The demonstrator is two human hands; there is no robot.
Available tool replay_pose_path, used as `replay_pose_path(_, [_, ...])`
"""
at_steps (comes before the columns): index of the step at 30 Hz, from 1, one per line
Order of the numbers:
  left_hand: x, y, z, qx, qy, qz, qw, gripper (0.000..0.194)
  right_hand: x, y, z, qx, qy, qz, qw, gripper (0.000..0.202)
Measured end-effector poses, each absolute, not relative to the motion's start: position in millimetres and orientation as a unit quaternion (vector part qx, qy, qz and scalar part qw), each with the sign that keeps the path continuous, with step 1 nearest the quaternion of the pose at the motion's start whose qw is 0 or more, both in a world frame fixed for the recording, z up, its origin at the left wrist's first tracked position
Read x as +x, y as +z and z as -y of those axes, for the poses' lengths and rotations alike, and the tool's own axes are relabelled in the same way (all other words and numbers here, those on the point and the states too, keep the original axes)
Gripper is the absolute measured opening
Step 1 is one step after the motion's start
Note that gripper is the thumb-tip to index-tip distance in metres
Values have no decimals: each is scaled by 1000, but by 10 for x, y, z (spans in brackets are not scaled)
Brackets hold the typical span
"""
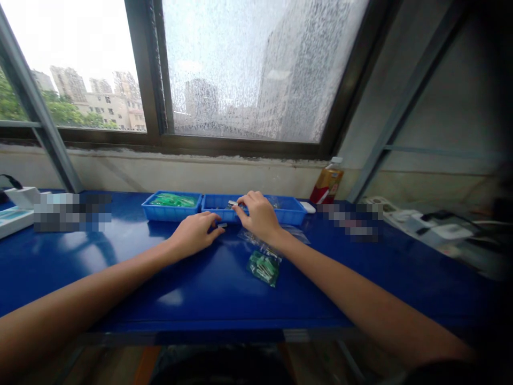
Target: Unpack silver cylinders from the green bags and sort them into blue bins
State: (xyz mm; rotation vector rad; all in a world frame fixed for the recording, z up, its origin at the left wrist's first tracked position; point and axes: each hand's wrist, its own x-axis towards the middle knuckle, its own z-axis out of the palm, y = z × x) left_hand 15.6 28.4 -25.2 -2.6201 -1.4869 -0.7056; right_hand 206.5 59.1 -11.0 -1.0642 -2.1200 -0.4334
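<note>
My left hand (194,233) is just above the blue table, thumb and fingertips closed on a small pale piece (222,225). Over the front edge of the blue bins, my right hand (258,214) pinches a small white-and-dark piece (233,203). What kind of part either piece is cannot be made out. Green packets fill the left blue bin (172,214). Small parts lie in the middle blue bin (208,203), partly hidden by my right hand. Below my right wrist are clear plastic bags (297,233) and a packet with green and silvery contents (264,268).
A right-hand blue bin (290,216) continues the row. Behind it to the right stands a bottle (327,182) with a red-and-gold label. White power strips (447,232) lie at far right, and a white device (18,216) at far left. The window (256,69) rises behind the table.
</note>
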Motion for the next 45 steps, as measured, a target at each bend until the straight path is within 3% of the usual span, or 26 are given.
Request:
replay_pose_path(4, [219, -314, -341, -850, -177, 493, 62, 23, 2126, -150, -706, -468, -162, 803, 332, 20])
replay_pose_path(8, [192, -309, -309, -847, -196, 493, 45, 22, 2102, -141, -593, -435, -172, 817, 337, 26])
replay_pose_path(14, [114, -184, -210, -829, -296, 467, -79, 25, 2014, -99, -312, -289, -169, 901, 276, 25])
replay_pose_path(17, [156, -178, -239, -823, -330, 441, -139, 30, 2007, -94, -281, -288, -186, 900, 270, 15])
replay_pose_path(21, [207, -214, -274, -814, -335, 410, -240, 37, 2050, -92, -310, -298, -183, 894, 281, 19])
replay_pose_path(25, [187, -227, -199, -857, -314, 380, -152, 26, 2045, -110, -309, -320, -158, 885, 299, 27])
replay_pose_path(29, [166, -223, -115, -872, -299, 387, -3, 22, 1988, -125, -278, -312, -144, 890, 299, 30])
replay_pose_path(32, [155, -177, -77, -869, -291, 399, 39, 25, 1975, -117, -256, -313, -116, 886, 321, 30])
replay_pose_path(36, [113, -111, -46, -861, -312, 401, -28, 36, 1988, -95, -212, -289, -71, 885, 357, 21])
replay_pose_path(41, [80, -135, -62, -856, -313, 393, -118, 44, 1965, -103, -175, -247, -96, 906, 330, 13])
replay_pose_path(45, [75, -152, -106, -852, -303, 405, -135, 49, 1962, -113, -271, -265, -133, 902, 315, 17])
